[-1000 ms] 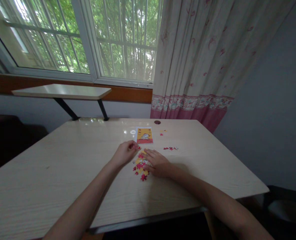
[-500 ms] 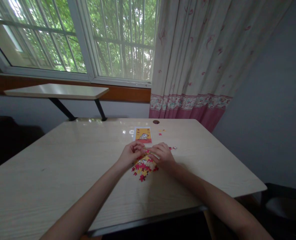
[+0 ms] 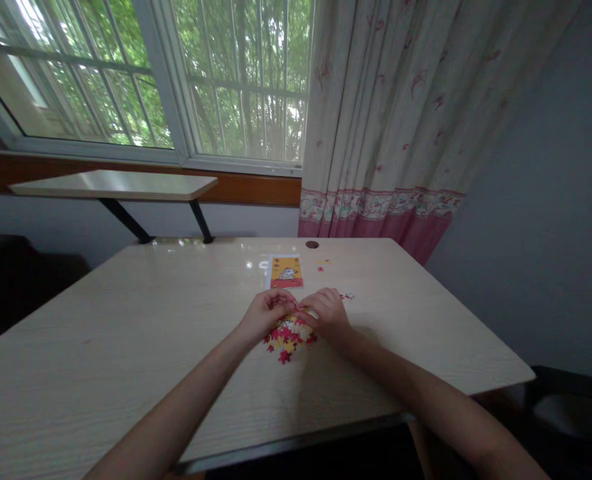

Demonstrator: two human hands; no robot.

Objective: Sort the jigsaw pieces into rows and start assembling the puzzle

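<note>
A heap of small red and yellow jigsaw pieces (image 3: pixel 289 337) lies on the pale wooden table (image 3: pixel 126 347). My left hand (image 3: pixel 265 311) and my right hand (image 3: pixel 326 310) meet just above the heap's far edge, fingertips pinched together on something too small to name. Both hands have their fingers curled in. An orange picture card (image 3: pixel 287 272) with a white animal lies just beyond the hands.
A short row of joined pieces (image 3: pixel 347 296) lies to the right of my right hand, and a few stray pieces (image 3: pixel 321 268) sit near a round cable hole (image 3: pixel 312 245). A shelf on brackets (image 3: pixel 116 185), a window and a patterned curtain (image 3: pixel 391 120) stand behind the table.
My right hand lifted off the heap, where it lay flat, and moved up to meet my left hand; both now pinch together above the pieces.
</note>
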